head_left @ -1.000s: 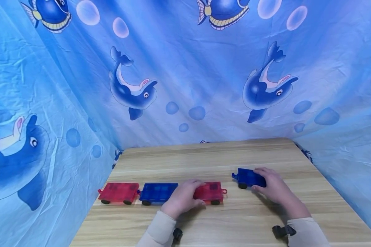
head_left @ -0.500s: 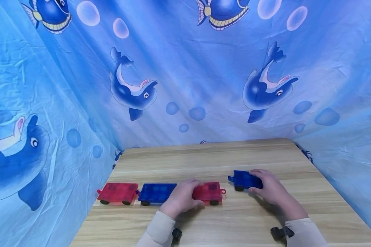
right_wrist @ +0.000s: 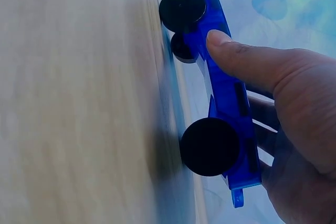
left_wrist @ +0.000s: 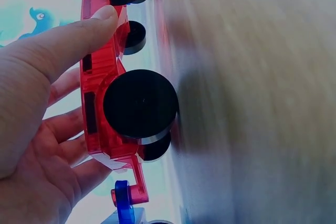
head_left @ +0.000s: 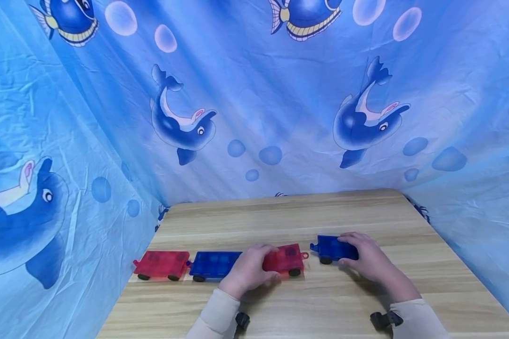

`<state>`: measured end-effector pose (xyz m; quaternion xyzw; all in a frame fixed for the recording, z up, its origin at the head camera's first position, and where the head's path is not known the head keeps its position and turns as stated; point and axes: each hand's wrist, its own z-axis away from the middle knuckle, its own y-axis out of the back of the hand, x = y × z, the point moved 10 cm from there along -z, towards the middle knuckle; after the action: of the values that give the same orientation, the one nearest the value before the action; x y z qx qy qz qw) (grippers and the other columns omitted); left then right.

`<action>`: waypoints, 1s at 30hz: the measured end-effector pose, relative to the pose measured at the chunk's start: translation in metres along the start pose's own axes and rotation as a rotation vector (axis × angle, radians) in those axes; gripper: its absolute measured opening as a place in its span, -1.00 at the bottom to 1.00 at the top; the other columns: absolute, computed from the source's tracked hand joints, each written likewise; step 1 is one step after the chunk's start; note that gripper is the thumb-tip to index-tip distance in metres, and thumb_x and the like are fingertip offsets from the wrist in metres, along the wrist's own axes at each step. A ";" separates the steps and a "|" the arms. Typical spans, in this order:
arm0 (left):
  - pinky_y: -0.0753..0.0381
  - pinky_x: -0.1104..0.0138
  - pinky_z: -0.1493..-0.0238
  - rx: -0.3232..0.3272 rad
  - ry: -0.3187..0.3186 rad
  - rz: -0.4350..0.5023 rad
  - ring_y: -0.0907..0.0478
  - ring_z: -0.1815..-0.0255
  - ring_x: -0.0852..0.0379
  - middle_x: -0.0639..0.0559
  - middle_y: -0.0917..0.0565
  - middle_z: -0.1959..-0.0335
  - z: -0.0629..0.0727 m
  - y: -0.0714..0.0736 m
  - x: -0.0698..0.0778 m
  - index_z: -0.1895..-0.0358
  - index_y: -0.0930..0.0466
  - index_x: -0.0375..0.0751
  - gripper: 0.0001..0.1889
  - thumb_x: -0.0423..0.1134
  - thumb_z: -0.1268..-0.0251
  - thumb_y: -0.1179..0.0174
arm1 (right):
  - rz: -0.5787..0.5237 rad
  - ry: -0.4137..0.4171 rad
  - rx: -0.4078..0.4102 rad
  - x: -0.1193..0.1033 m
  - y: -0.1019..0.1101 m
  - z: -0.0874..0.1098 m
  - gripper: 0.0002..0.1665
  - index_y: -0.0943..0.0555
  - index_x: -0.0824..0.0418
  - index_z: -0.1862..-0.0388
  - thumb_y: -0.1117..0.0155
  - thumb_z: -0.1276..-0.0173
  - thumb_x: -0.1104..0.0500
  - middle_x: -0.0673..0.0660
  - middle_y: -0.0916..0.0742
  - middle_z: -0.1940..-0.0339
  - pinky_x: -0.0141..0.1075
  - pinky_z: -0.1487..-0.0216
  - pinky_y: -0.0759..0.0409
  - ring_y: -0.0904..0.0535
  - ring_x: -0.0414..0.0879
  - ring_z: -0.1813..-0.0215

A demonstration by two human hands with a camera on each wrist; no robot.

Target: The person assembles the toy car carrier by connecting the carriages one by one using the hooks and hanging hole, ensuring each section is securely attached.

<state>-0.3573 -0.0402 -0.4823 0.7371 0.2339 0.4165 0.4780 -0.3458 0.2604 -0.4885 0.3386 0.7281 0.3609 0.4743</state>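
My left hand (head_left: 250,268) grips a translucent red toy train car (head_left: 286,260) across its sides, thumb on the near edge. In the left wrist view that red car (left_wrist: 105,93) shows black wheels, and its hook sits in the blue loop (left_wrist: 124,200) of the car behind. My right hand (head_left: 366,256) holds a blue toy train car (head_left: 332,248) by its right part, thumb along the near side. The blue car's hook (head_left: 314,246) points left, a short gap from the red car's ring (head_left: 305,255). The right wrist view shows this blue car (right_wrist: 226,98) close over the table.
Left of my left hand, another blue car (head_left: 214,263) is joined to a red car (head_left: 163,263) at the left end of the row. All are on a wood-grain table (head_left: 305,310). Blue curtains (head_left: 254,94) with dolphins hang behind and at both sides.
The right hand has brought the blue car left and slightly nearer, narrowing the gap. The front of the red car in the left hand has swung a little away from me.
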 end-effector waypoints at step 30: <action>-0.65 0.12 -0.18 0.025 0.002 0.004 -0.61 -0.19 0.09 0.14 -0.67 -0.24 -0.001 0.004 -0.002 -0.28 -0.67 0.10 -0.34 0.08 -0.07 -0.64 | -0.043 0.031 -0.043 -0.017 -0.008 0.000 -0.26 -0.64 0.07 -0.36 -0.66 -0.21 -0.03 0.18 -0.61 -0.40 0.43 -0.33 -0.35 -0.39 0.34 -0.47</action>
<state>-0.3594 -0.0429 -0.4796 0.7432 0.2382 0.4151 0.4676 -0.3410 0.2421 -0.4876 0.3070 0.7346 0.3714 0.4777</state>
